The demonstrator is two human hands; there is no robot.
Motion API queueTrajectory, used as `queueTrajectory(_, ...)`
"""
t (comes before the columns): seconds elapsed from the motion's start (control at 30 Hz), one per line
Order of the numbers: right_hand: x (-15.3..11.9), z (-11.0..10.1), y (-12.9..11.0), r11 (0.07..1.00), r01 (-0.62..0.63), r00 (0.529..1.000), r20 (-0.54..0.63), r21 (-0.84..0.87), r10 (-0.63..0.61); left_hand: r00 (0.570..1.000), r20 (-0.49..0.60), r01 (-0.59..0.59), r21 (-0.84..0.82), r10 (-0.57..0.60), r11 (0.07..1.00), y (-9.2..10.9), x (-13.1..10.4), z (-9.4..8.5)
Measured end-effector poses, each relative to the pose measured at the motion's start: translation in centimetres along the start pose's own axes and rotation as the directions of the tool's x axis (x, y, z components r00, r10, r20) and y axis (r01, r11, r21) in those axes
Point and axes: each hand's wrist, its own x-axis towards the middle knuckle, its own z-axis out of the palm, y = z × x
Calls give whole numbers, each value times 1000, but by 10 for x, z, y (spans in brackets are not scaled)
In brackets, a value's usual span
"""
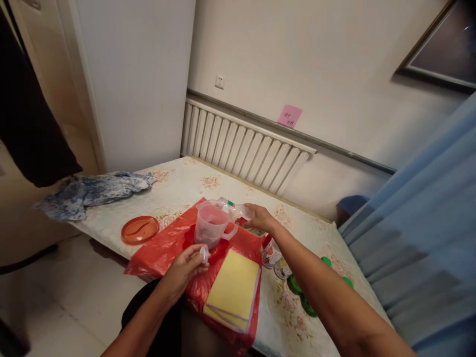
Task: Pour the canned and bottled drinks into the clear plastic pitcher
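Observation:
Between the thumb and fingers of my left hand (186,267) is a small white bottle cap (204,254). My right hand (258,218) grips a clear plastic bottle (238,212), tipped sideways so that its neck lies at the rim of a translucent pink measuring jug (210,228). Whether liquid is flowing cannot be made out. The jug stands upright in a red dish, partly hidden, on a red plastic bag (163,253). Just right of my left hand lies a stack of yellow paper (234,287).
A red-orange round lid (140,230) lies left of the bag. Patterned cups (270,253) and green items (307,305) sit by my right forearm. A blue-white cloth (100,191) covers the far left corner. Behind the table are a radiator (241,144) and a blue curtain (420,208).

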Motion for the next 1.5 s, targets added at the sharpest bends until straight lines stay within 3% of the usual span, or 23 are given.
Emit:
queueTrajectory(0.17, -24, 12, 5, 932, 57, 998, -19, 357, -54, 981, -62, -175, 131, 184, 976, 37, 15, 30)
queueTrajectory(0.3, -48, 25, 7, 855, 107, 992, -2, 508, -123, 954, -89, -254, 263, 286, 931, 54, 26, 46)
queueTrajectory(0.47, -72, 39, 8, 858, 134, 990, -28, 496, -139, 934, -17, -316, 432, 357, 845, 64, 31, 53)
queueTrajectory(0.6, -84, 41, 6, 870, 154, 988, -42, 469, -151, 912, 125, -377, 635, 392, 674, 71, 26, 55)
queueTrajectory(0.77, -97, 37, 0, 875, 175, 984, -65, 452, -163, 842, 334, -520, 708, 423, 477, 80, 16, 59)
queueTrajectory(1.0, -110, 43, -1, 889, 158, 987, -96, 429, -129, 831, 373, -527, 767, 414, 366, 81, 9, 62)
queueTrajectory(1.07, -113, 45, 0, 891, 139, 990, -88, 432, -112, 837, 383, -524, 766, 391, 372, 80, 9, 62)
queueTrajectory(1.2, -117, 53, -1, 881, 96, 995, -62, 464, -76, 869, 389, -494, 728, 307, 476, 79, 8, 61)
queueTrajectory(1.33, -123, 67, -12, 864, 113, 992, -98, 491, -74, 877, 394, -479, 761, 276, 437, 79, -1, 62)
queueTrajectory(1.5, -134, 94, -36, 814, 139, 989, -124, 564, -83, 882, 383, -471, 747, 274, 470, 91, -24, 54)
